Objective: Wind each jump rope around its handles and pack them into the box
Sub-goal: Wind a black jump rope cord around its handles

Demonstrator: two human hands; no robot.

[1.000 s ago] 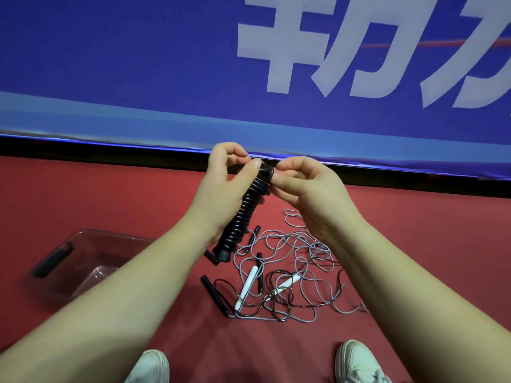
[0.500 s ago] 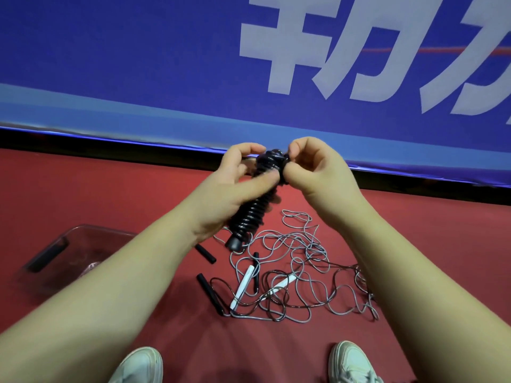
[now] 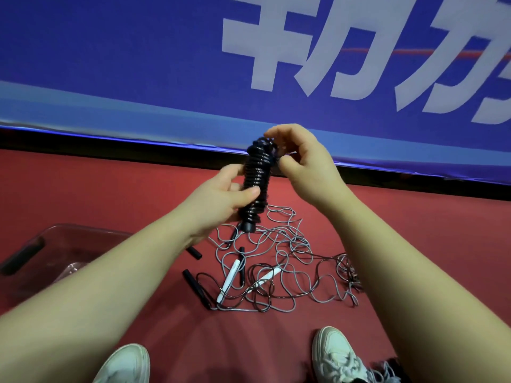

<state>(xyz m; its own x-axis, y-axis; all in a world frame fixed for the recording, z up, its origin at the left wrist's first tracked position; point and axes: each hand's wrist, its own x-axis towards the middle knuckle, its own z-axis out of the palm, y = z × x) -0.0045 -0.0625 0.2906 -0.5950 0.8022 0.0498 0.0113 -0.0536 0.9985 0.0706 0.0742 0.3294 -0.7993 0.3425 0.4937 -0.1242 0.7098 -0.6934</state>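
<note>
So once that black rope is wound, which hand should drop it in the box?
Probably the left hand: it grips the rope bundle round its middle, and the box lies on that side. The right hand only pinches the top end.

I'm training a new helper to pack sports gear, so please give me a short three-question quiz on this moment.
1. Fill in: the right hand pinches the ___ end of the black jump rope coiled tightly round its handles.
2. Which hand grips that coiled bundle around its middle? A. right hand B. left hand C. neither
3. True or false: the tangled grey ropes lie on the red floor, outside the clear plastic box.
Key: 1 top; 2 B; 3 true.
</note>
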